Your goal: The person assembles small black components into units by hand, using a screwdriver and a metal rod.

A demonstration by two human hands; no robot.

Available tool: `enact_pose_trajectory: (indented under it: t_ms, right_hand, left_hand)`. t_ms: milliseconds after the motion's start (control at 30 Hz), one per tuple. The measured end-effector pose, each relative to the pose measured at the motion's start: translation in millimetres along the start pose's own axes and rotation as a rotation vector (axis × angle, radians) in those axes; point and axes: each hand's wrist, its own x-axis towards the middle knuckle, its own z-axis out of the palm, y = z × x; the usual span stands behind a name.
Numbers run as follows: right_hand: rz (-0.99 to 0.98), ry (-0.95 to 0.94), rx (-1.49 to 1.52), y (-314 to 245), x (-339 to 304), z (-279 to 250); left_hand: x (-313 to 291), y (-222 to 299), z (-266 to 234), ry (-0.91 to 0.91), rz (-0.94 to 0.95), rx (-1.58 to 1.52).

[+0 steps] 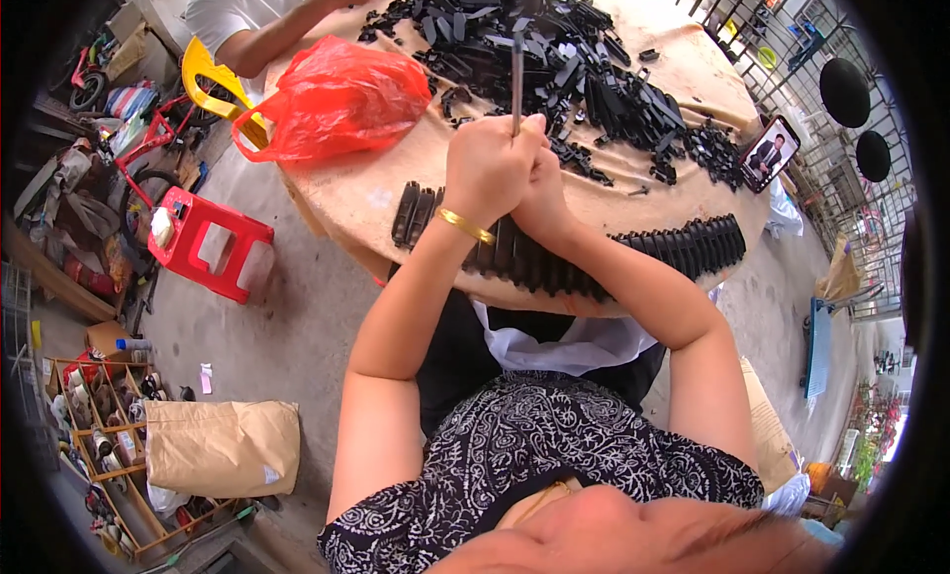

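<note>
Close together over the near half of the round table, both my hands are closed. My left hand (490,168), with a gold bangle on its wrist, grips the lower end of a thin grey metal rod (517,84) that stands upright. The rod's upper part blurs into the dark background, so its kind is unclear. Pressed against the left hand is my right hand (544,196); its fingers are mostly hidden, and I cannot make out what they hold. Under my wrists and forearms, a curved row of black ribbed plastic parts (683,249) lines the table's near edge.
A large heap of black plastic pieces (594,84) covers the far side of the cloth-covered table (341,203). A red plastic bag (346,99) lies left, a propped phone (770,155) right. Another person's arm (287,30) reaches in. A red stool (213,242) stands left.
</note>
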Motion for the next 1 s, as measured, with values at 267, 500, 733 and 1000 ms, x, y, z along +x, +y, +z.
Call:
enact_pose_trajectory:
  t_ms: [267,500,733,1000]
  right_hand:
    - [-0.034,-0.003,0.024,-4.5,13.0,14.2]
    - [0.065,-0.061,0.063,2.2,10.9,19.5]
    - [-0.143,-0.015,0.05,-5.2,18.7,25.0]
    - [-0.03,0.0,0.152,-1.5,20.1,36.5]
  left_hand:
    - [12.5,-5.8,-12.8,0.029,0.004,0.081]
    - [2.6,-13.2,-17.7,0.072,-0.023,-0.08]
    - [4.2,-0.9,-25.9,0.121,0.048,0.047]
    - [7.4,-16.5,-31.2,0.079,-0.017,-0.037]
